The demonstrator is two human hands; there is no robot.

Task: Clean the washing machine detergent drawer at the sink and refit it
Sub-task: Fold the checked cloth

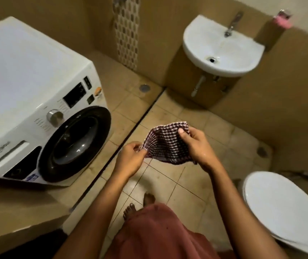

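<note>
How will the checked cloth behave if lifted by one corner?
Probably floppy: the checked cloth sags and creases between the left hand and right hand. Likely light, since pinching fingers alone hold it. Its woven texture suggests little slipping.

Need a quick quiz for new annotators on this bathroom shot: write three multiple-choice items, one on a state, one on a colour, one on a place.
1. The toilet lid is: A raised; B down; C missing.
2. The washing machine body is: A white; B grey; C blue.
3. The checked cloth is: A on the toilet lid; B on the washing machine; C held by the left hand and right hand.

Answers: 1 B, it lies flat and closed. 2 A, its top and front are white. 3 C, each hand pinches one edge of it.
</note>
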